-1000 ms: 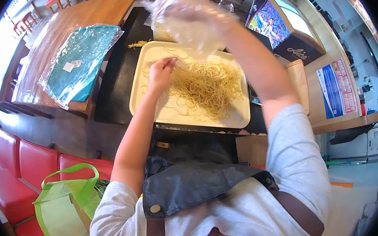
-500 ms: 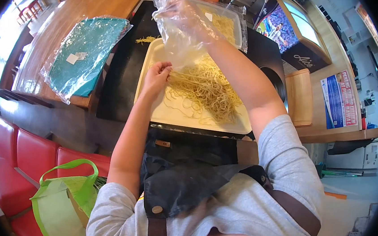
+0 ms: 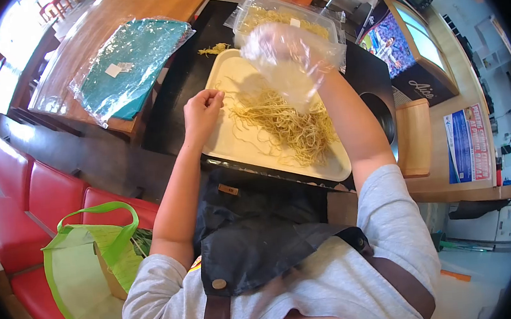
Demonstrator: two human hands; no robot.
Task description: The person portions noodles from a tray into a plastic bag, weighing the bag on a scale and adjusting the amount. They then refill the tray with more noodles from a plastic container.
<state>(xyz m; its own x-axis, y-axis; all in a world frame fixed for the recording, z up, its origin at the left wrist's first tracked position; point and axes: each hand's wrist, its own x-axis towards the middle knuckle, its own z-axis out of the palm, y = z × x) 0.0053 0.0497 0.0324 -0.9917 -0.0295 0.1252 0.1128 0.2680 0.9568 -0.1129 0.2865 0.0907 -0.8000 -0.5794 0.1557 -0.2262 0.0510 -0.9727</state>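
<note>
A smooth cream, round-cornered tray (image 3: 239,144) on a black desk (image 3: 177,96) bears a tangled heap of thin yellow noodles (image 3: 293,133), centred toward 4 o'clock. At 9 o'clock, the bare left hand's (image 3: 204,113) grip is clenched, thumb against fingers. At 12 o'clock, the right hand (image 3: 282,48), sheathed in crinkled clear plastic film (image 3: 298,80), hovers near a translucent rectangular tub (image 3: 332,30); its grip cannot be discerned.

This looks like a small place to eat. Red padded seats (image 3: 57,188) sit past the near left corner of the black surface (image 3: 168,103), and stools (image 3: 61,3) stand far past its far left corner. Lots of noodles (image 3: 302,132) lie by the near edge. Past the right edge are an Aice box (image 3: 412,64) and a poster (image 3: 469,148).
</note>
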